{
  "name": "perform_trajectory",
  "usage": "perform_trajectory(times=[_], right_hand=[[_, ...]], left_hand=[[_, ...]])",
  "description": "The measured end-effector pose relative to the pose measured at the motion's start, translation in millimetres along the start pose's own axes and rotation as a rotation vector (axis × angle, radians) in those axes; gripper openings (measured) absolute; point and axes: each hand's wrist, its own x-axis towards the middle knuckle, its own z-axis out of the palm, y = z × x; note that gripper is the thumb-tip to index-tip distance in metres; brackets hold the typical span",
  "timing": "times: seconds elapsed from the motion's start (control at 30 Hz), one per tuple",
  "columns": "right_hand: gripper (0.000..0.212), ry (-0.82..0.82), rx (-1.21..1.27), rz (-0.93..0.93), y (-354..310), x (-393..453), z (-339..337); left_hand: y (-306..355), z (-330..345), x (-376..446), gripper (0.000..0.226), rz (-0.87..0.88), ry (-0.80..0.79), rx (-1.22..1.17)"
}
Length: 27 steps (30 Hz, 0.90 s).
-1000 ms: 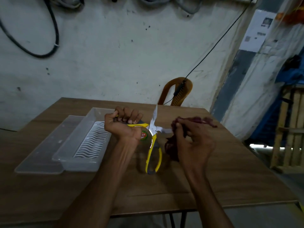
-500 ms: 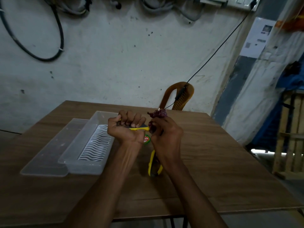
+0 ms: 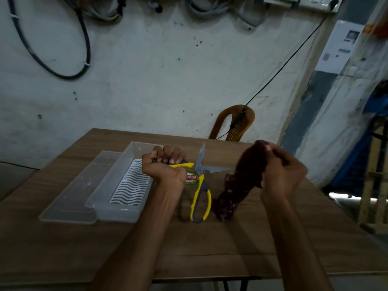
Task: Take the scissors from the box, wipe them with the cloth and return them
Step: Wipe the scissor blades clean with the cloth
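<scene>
My left hand [image 3: 162, 168] grips one yellow handle of the scissors [image 3: 200, 181] above the wooden table [image 3: 273, 238]. The blades are spread wide, one pointing up, the other pointing right, and the second handle hangs down. My right hand [image 3: 282, 175] holds a dark maroon cloth [image 3: 237, 185] to the right of the blades, apart from them; the cloth hangs down to the table. The clear plastic box [image 3: 121, 179] with a wavy white insert sits to the left of my left hand.
The box's clear lid [image 3: 71, 198] lies flat against the box's left side. A brown plastic chair [image 3: 233, 124] stands behind the table's far edge, with a black cable running up to the wall. Wooden frames stand at the far right.
My right hand with the cloth was on the upright blade half a second ago; it has pulled away to the right, leaving both blades bare. My left hand has kept its grip.
</scene>
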Motion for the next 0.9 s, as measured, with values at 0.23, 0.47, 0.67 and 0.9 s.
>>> perform_trajectory(times=[0.23,0.47,0.67,0.9], right_hand=[[0.012,-0.423,-0.474,-0.529,-14,-16,-33],[0.014,-0.657,-0.61,-0.857,43,-32,5],[0.016,-0.506,-0.559,-0.835,49,-24,23],[0.014,-0.52,-0.453,-0.738,49,-41,14]], left_hand=[[-11,5,-8,0.023,-0.108,-0.097,0.041],[-14,7,-11,0.023,-0.085,-0.17,0.103],[-21,9,-19,0.024,-0.059,-0.173,0.113],[-13,7,-12,0.024,-0.036,-0.154,0.074]])
